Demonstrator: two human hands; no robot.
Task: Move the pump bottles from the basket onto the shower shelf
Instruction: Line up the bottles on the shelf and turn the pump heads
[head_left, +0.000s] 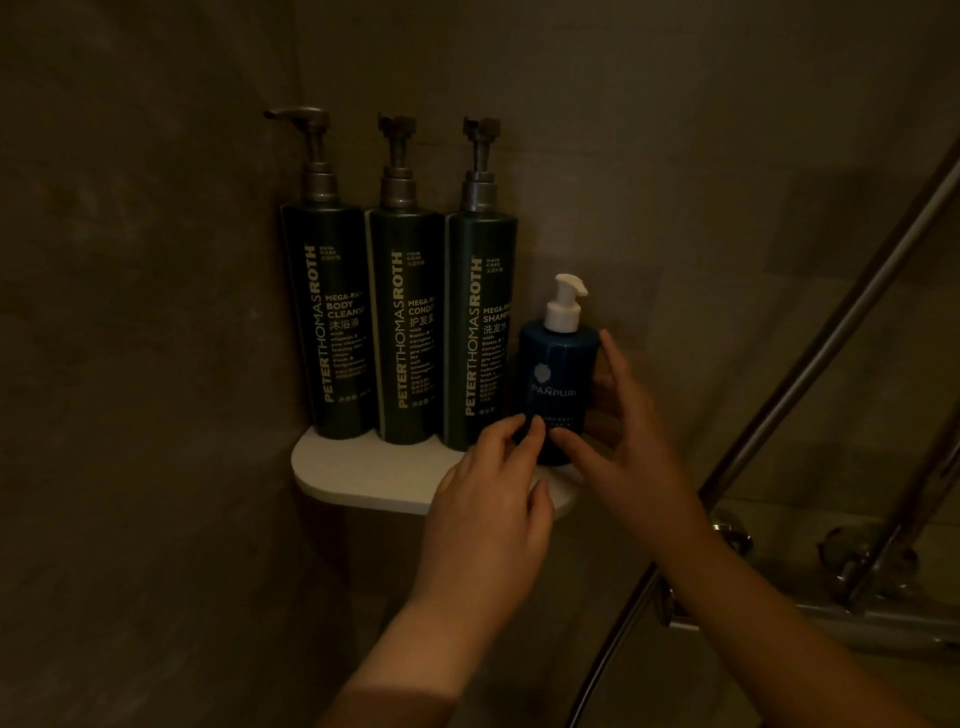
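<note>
Bottles line the white shower shelf (363, 473): three tall green pump bottles (410, 322) stand in a row from its left end, and a small blue pump bottle (558, 384) stands upright at its right end. The right hand (628, 447) cups the small bottle's right side, thumb in front; the left hand (488, 504) touches its lower front with bent fingertips. The task looks nearly done, though no basket is in view.
</note>
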